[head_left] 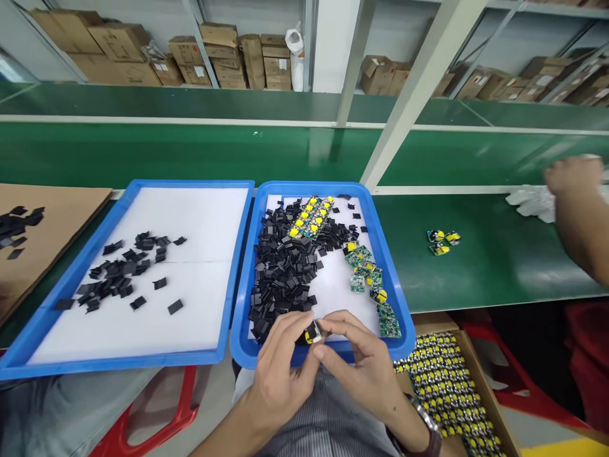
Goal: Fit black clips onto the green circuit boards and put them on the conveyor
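Over the near rim of the blue tray (328,185), my left hand (288,365) and my right hand (359,358) meet around a small circuit board (313,332) with a yellow part and a black piece on it. Fingertips of both hands pinch it from either side. Inside the tray, many thin black pieces (285,273) are heaped at the left. A panel of joined boards with yellow parts (311,217) lies on top of the heap. Several loose green circuit boards (364,266) run down the tray's right side.
To the left, a second blue tray (190,184) holds scattered black pieces (118,270). Three boards (440,241) lie on the green bench (476,273). A cardboard box (485,387) of boards stands below right. Another person's hand (573,174) is at far right. A slanted post (413,82) rises behind.
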The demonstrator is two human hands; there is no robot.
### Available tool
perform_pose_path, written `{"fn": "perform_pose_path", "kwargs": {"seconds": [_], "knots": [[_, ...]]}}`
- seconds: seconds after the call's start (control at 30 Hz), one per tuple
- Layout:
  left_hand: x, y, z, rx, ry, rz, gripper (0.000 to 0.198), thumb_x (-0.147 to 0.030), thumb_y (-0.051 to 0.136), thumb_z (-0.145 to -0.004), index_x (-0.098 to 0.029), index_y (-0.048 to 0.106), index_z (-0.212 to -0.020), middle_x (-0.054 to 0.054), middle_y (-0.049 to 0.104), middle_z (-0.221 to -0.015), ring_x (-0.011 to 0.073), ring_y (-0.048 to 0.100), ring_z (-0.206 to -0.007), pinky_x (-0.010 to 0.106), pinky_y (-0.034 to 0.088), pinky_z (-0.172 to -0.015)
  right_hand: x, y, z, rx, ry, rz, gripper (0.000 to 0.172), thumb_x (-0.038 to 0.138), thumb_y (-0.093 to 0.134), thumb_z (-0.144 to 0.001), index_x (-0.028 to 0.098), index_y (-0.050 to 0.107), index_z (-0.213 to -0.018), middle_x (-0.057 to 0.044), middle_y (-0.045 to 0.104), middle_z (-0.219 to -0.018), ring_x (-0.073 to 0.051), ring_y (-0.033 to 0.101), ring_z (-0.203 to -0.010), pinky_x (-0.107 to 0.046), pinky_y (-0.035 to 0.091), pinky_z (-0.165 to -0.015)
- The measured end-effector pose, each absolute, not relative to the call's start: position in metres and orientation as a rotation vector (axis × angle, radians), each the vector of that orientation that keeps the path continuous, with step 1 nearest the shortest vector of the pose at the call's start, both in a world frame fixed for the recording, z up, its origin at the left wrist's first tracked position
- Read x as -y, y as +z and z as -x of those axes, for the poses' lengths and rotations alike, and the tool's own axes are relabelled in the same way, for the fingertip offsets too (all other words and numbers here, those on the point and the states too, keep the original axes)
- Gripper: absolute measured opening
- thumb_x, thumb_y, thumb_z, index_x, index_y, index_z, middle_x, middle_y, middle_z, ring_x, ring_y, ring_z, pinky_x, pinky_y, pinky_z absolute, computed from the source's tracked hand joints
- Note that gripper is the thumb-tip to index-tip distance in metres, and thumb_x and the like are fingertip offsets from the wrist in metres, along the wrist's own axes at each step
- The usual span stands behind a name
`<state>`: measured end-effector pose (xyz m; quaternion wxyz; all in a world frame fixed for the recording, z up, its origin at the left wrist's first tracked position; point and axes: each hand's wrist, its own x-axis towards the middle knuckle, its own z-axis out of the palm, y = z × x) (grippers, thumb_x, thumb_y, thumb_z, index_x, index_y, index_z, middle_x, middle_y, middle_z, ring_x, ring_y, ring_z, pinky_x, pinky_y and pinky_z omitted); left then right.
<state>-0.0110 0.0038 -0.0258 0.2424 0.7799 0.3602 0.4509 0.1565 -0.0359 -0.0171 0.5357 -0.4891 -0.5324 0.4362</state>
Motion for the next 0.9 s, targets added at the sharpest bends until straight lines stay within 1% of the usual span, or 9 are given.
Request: {"fn": "perform_pose_path", "kwargs": {"seconds": [0.17, 0.27, 0.43, 0.5, 0.57, 0.67, 0.77, 0.83, 0.9], "knots": [[-0.008, -0.023, 0.015, -0.851, 1.298, -2.245, 0.048, -0.001, 0.071, -0.089, -0.012, 0.061, -0.135, 0.014, 0.073, -0.118, 0.0260, 0.067, -0.114, 0.041, 0.061, -0.097, 0.034, -0.014, -0.153, 1.291, 0.993, 1.133, 0.018, 0.014, 0.074, -0.091, 0.027, 0.075, -0.103, -0.004, 0.069, -0.107, -0.020, 0.067, -0.101, -0.034, 0.057, -0.090], [-0.014, -0.018, 0.008, -0.763, 1.274, -2.309, 0.046, -0.003, 0.067, -0.093, -0.012, 0.059, -0.137, 0.014, 0.072, -0.119, 0.0258, 0.066, -0.115, 0.041, 0.061, -0.099, 0.034, -0.012, -0.156, 1.274, 0.911, 1.151, 0.018, 0.016, 0.078, -0.087, 0.026, 0.072, -0.100, -0.003, 0.069, -0.101, -0.019, 0.068, -0.094, -0.033, 0.058, -0.084], [-0.047, 0.009, -0.006, -0.725, 0.865, -2.668, 0.059, -0.027, 0.064, -0.101, -0.009, 0.042, -0.153, 0.020, 0.065, -0.137, 0.0312, 0.063, -0.126, 0.047, 0.060, -0.104, 0.016, -0.024, -0.230, 1.216, 0.449, 1.469, 0.011, 0.030, 0.068, -0.095, 0.025, 0.074, -0.102, -0.007, 0.075, -0.105, -0.022, 0.071, -0.100, -0.037, 0.057, -0.091], [-0.069, 0.016, -0.013, -0.685, 0.703, -2.792, 0.051, -0.027, 0.061, -0.102, -0.013, 0.048, -0.148, 0.018, 0.066, -0.137, 0.0328, 0.065, -0.123, 0.050, 0.061, -0.102, 0.002, -0.033, -0.284, 1.149, 0.241, 1.749, 0.025, 0.042, 0.059, -0.098, 0.022, 0.074, -0.092, -0.008, 0.076, -0.102, -0.023, 0.071, -0.095, -0.037, 0.057, -0.086], [-0.094, 0.016, -0.024, -0.665, 0.547, -2.837, 0.037, -0.021, 0.060, -0.101, -0.017, 0.057, -0.137, 0.015, 0.069, -0.132, 0.0333, 0.067, -0.118, 0.052, 0.062, -0.097, -0.012, -0.042, -0.337, 1.108, 0.138, 1.845, 0.037, 0.050, 0.058, -0.095, 0.019, 0.072, -0.081, -0.011, 0.076, -0.089, -0.025, 0.071, -0.084, -0.040, 0.057, -0.080], [-0.132, 0.008, -0.054, -0.666, 0.405, -2.763, 0.040, -0.008, 0.055, -0.097, -0.014, 0.059, -0.136, 0.019, 0.063, -0.142, 0.0358, 0.059, -0.130, 0.054, 0.057, -0.103, -0.029, -0.053, -0.389, 1.116, 0.045, 1.913, 0.047, 0.060, 0.057, -0.091, 0.017, 0.070, -0.074, -0.012, 0.072, -0.076, -0.026, 0.065, -0.069, -0.043, 0.056, -0.072], [-0.163, -0.004, -0.087, -0.636, 0.429, -2.731, 0.049, -0.003, 0.050, -0.095, -0.010, 0.054, -0.143, 0.020, 0.062, -0.143, 0.0348, 0.057, -0.131, 0.053, 0.051, -0.108, -0.038, -0.055, -0.396, 1.175, -0.057, 1.914, 0.047, 0.059, 0.059, -0.092, 0.015, 0.073, -0.085, -0.017, 0.072, -0.087, -0.031, 0.064, -0.083, -0.054, 0.054, -0.085], [-0.177, -0.008, -0.104, -0.615, 0.431, -2.702, 0.045, -0.004, 0.051, -0.094, -0.011, 0.059, -0.138, 0.017, 0.072, -0.126, 0.0315, 0.063, -0.120, 0.047, 0.054, -0.103, -0.038, -0.051, -0.379, 1.257, -0.089, 1.870, 0.043, 0.054, 0.058, -0.096, 0.014, 0.074, -0.099, -0.019, 0.071, -0.101, -0.034, 0.063, -0.099, -0.058, 0.051, -0.095], [-0.184, -0.010, -0.113, -0.622, 0.449, -2.668, 0.037, -0.005, 0.052, -0.094, -0.012, 0.066, -0.128, 0.014, 0.076, -0.111, 0.0295, 0.067, -0.111, 0.044, 0.056, -0.099, -0.036, -0.045, -0.354, 1.394, -0.044, 1.794, 0.037, 0.048, 0.058, -0.099, 0.016, 0.073, -0.110, -0.018, 0.071, -0.110, -0.032, 0.063, -0.107, -0.055, 0.052, -0.100]]}}
